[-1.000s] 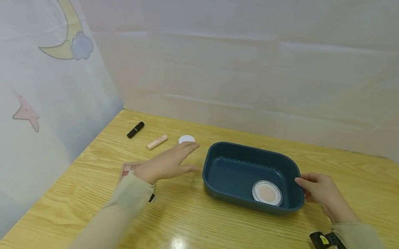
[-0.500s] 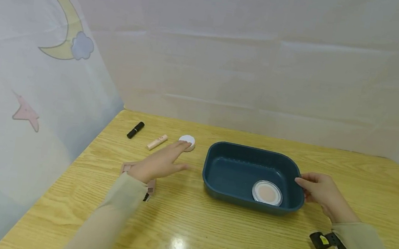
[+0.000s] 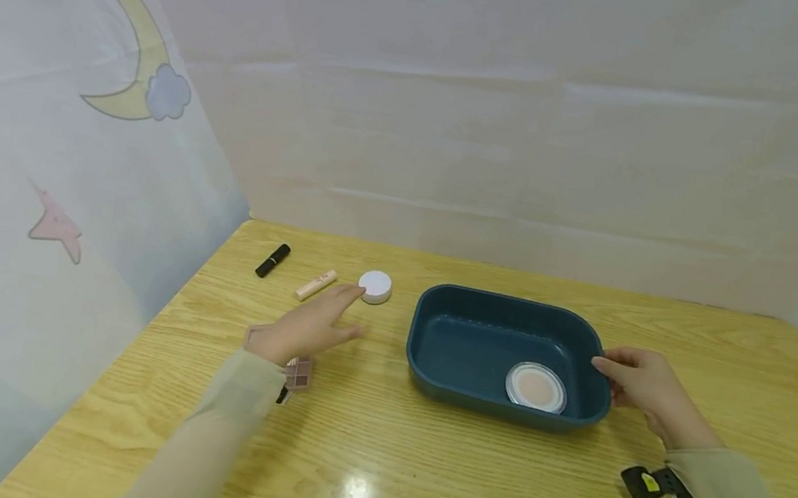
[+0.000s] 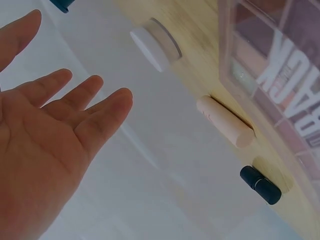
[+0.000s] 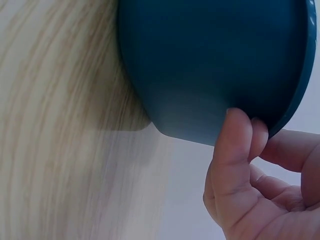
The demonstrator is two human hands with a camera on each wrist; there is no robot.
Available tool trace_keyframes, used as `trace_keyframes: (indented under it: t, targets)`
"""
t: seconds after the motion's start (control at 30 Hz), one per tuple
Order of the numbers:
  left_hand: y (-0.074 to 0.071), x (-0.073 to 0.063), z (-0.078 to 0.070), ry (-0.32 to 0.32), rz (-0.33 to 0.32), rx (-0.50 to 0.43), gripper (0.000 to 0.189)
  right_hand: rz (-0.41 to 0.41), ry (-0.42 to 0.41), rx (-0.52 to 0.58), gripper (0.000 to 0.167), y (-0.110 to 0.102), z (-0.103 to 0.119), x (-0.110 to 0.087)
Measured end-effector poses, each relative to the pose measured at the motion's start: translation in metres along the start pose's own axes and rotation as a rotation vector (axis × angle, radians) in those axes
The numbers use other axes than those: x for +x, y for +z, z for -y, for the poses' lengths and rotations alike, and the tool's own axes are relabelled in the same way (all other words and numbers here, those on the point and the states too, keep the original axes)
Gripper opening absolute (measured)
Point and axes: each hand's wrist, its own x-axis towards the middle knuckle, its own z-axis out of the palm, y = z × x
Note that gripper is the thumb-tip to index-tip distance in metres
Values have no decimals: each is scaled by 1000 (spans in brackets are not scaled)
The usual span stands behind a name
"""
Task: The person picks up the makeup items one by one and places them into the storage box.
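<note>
My left hand (image 3: 305,328) hovers above an eyeshadow palette (image 3: 298,373), its fingers loosely spread and holding nothing. The palette is partly hidden by that hand; the left wrist view shows its clear lid with white lettering. Just beyond the fingertips stands a round white-lidded jar (image 3: 375,286). With thumb and fingers my right hand (image 3: 641,388) pinches the right rim of a dark blue basin (image 3: 476,407), which sits on the table. Inside the basin, at its front right, lies a round compact (image 3: 536,386) with a pale centre.
A pale pink tube (image 3: 316,284) lies behind the left hand. Farther left is a black lipstick tube (image 3: 272,260). The wooden table (image 3: 443,490) ends at a fabric-covered wall at the back and a printed one on the left.
My left hand has drawn back leftward from beside the basin, uncovering the white-lidded jar and the palette's right part. The right hand keeps its hold on the rim.
</note>
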Motion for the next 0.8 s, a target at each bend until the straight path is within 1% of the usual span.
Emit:
trace_keyframes:
  t: [0.07,0.27,0.4,0.6,0.73,0.8]
  targets:
    - [-1,-1,2,-5,-5,-14,68,-1,-4,1,50,0,0,0]
    - [-3,-2,10,10,-29,14,65,-5,-2,2,49,0,0,1]
    - [-4,-1,13,-13,-22,16,65,-3,3,7,49,0,1,-1]
    - [-3,2,13,-48,-21,7,66,4,0,18,51,0,2,-3]
    - [-1,7,13,-58,-31,7,66,3,-3,18,51,1,2,-3]
    - [-1,9,14,-52,-43,20,66,2,-6,22,51,1,2,-2]
